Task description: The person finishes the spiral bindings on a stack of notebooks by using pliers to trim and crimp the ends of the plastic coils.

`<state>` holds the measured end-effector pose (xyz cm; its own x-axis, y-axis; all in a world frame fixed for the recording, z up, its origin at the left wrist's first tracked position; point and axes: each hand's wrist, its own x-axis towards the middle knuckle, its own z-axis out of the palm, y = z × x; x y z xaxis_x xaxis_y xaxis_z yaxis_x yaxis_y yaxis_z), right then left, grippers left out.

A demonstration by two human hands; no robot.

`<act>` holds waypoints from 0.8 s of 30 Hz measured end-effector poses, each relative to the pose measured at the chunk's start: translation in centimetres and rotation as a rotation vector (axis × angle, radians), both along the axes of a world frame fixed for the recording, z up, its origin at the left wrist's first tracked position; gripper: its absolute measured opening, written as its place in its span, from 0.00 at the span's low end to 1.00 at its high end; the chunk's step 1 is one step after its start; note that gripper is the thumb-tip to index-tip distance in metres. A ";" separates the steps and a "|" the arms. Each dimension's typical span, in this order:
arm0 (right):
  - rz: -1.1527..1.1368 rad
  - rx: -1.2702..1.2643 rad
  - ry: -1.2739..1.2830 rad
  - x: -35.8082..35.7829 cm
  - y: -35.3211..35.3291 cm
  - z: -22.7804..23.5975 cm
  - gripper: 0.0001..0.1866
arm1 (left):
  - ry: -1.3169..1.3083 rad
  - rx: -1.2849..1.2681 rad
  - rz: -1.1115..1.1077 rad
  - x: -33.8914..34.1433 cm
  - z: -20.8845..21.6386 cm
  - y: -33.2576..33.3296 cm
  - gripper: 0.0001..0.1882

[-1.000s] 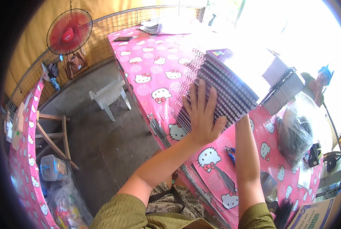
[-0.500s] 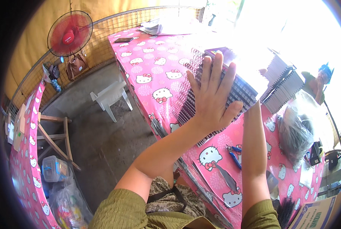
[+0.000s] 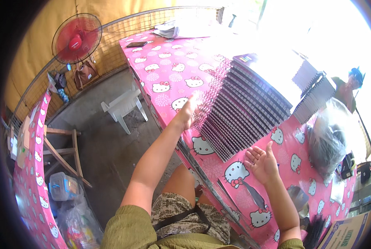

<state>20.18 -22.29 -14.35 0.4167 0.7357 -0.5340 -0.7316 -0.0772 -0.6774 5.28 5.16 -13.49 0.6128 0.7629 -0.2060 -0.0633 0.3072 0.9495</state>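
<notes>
A fanned, overlapping pile of books with black coil spines lies on the pink patterned tablecloth. Translucent coil ends stick out along its left side. My left hand is held edge-on beside those coil ends, its fingers stretched out and holding nothing; whether it touches them I cannot tell. At the near right corner of the pile, my right hand is palm up, fingers loosely apart and holding nothing. Closer to me on the cloth lies a dark, pointed, blade-like piece.
More bound stacks stand at the right, with a filled clear plastic bag beside them. A cardboard box sits near right. A phone lies at the far left corner. Beyond the table are a white stool, a red fan and another person.
My hands have come off the top of the pile and moved apart to its left and near right sides. The blue-handled pliers seen earlier no longer show.
</notes>
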 end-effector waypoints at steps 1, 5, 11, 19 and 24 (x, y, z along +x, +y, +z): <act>0.007 0.017 0.007 -1.5 0.6 0.7 0.50 | 0.014 -0.010 -0.023 0.2 -2.1 0.7 0.29; -0.105 0.013 -0.065 -4.4 3.6 1.2 0.40 | 0.102 -0.174 -0.290 0.2 0.4 -0.6 0.30; 0.005 0.183 -0.278 -1.1 5.3 1.5 0.30 | 0.036 -0.285 -0.266 -3.5 0.9 -3.9 0.25; 0.292 0.403 -0.176 7.7 9.6 -0.5 0.23 | -0.406 -0.443 0.090 -3.4 -2.9 -16.8 0.31; 0.224 0.286 -0.252 7.0 11.1 0.8 0.26 | -0.568 -0.379 0.134 -2.5 -4.5 -20.5 0.40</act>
<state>27.17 -11.20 -13.56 0.3208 0.9263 -0.1977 -0.5277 0.0014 -0.8495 2.79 -15.31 -18.04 0.6099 0.7785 -0.1482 -0.5792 0.5655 0.5872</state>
